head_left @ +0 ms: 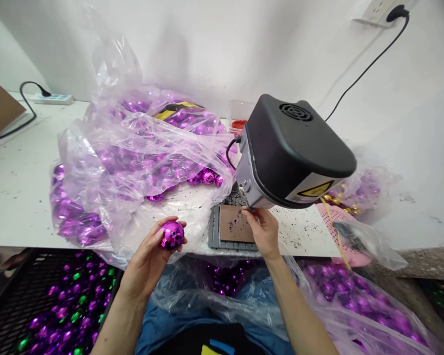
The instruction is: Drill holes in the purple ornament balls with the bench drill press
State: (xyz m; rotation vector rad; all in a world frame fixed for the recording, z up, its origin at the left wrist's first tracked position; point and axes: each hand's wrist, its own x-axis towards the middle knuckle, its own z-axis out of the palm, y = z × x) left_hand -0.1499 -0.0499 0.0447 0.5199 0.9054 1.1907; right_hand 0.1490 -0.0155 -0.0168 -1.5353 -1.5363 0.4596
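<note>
My left hand [148, 256] grips a shiny purple faceted ball [172, 235] above the front edge of the table. Under the black-hooded bench machine [299, 148], my right hand [263, 229] has its thumb and fingers pinched together. Whatever sits in that pinch, if anything, is too small or hidden. Below these fingers lies a brown board [231, 229] with a small dark hole, on the machine's grey base [214, 231]. Dark crumbs are scattered around the base.
A clear plastic bag [133, 143] of purple balls covers the table's left middle. A black crate [18, 281] with purple and green balls stands low left. Right are a pink perforated basket [350, 241] and another bag of purple balls [366, 305]. A power cord [377, 56] runs behind the machine.
</note>
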